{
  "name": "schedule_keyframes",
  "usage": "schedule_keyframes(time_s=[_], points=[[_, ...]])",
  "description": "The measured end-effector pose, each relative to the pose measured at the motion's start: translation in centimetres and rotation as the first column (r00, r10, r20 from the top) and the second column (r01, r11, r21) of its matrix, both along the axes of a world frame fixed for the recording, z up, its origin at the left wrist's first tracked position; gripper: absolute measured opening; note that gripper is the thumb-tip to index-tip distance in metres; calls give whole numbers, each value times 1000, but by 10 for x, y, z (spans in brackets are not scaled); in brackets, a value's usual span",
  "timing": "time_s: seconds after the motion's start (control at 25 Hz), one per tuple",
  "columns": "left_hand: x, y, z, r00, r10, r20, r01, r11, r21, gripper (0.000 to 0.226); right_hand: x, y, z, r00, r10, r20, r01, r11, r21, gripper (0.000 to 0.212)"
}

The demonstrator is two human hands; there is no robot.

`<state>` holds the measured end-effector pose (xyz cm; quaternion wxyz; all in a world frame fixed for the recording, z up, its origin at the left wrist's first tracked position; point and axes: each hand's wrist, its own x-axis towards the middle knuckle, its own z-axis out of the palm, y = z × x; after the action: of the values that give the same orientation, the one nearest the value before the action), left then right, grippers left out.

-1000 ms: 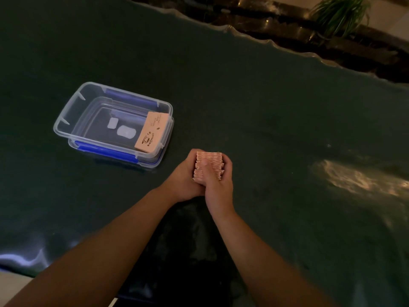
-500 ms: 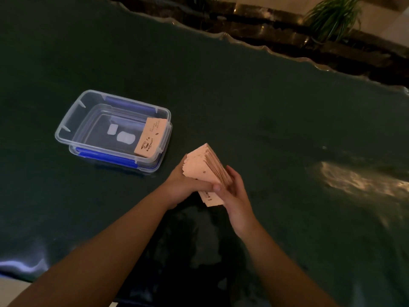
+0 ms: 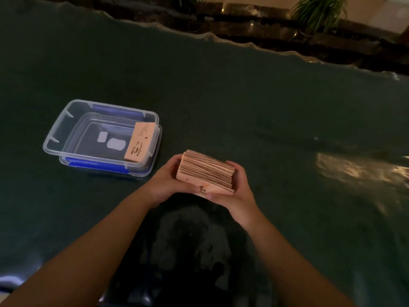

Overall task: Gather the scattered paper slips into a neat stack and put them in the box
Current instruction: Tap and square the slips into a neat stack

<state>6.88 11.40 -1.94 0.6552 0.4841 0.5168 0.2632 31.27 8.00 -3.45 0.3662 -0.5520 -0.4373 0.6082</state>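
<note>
A thick stack of pinkish paper slips (image 3: 205,171) stands on edge on the dark green table, a little fanned, held between both hands. My left hand (image 3: 164,185) grips its left end and my right hand (image 3: 234,193) cups its right end and front. To the left lies a clear plastic box (image 3: 66,120) with blue clips, open on top. One small stack of slips (image 3: 139,141) with a printed cup logo leans against the box's right inner wall.
The dark green table (image 3: 265,107) has a wavy far edge with a dark ledge and a potted plant (image 3: 318,12) behind it. A bright reflection (image 3: 358,171) lies on the table at the right. The near table edge is at the lower left.
The stack went from upright and squeezed between both hands, to tilted and fanned, to lying sideways on edge with a hand at each end. The view shifted slightly.
</note>
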Motion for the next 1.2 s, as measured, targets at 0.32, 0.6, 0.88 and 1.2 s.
schedule_keyframes(time_s=[0.32, 0.6, 0.88, 1.2], points=[[9, -6, -21, 880, -19, -474, 139, 966, 219, 106, 12, 8, -6, 907, 171, 384, -205, 978, 48, 113], [24, -17, -29, 845, -55, -533, 219, 943, 249, 140, 7, -5, -19, 750, 216, 625, -337, 938, 80, 123], [30, -12, -30, 699, -54, -714, 349, 896, 274, 128, 8, -2, -24, 575, 224, 787, -446, 892, 71, 123], [25, -11, -31, 846, -3, -534, 150, 961, 232, 132, 12, 4, -30, 648, 238, 724, -391, 919, 48, 126]])
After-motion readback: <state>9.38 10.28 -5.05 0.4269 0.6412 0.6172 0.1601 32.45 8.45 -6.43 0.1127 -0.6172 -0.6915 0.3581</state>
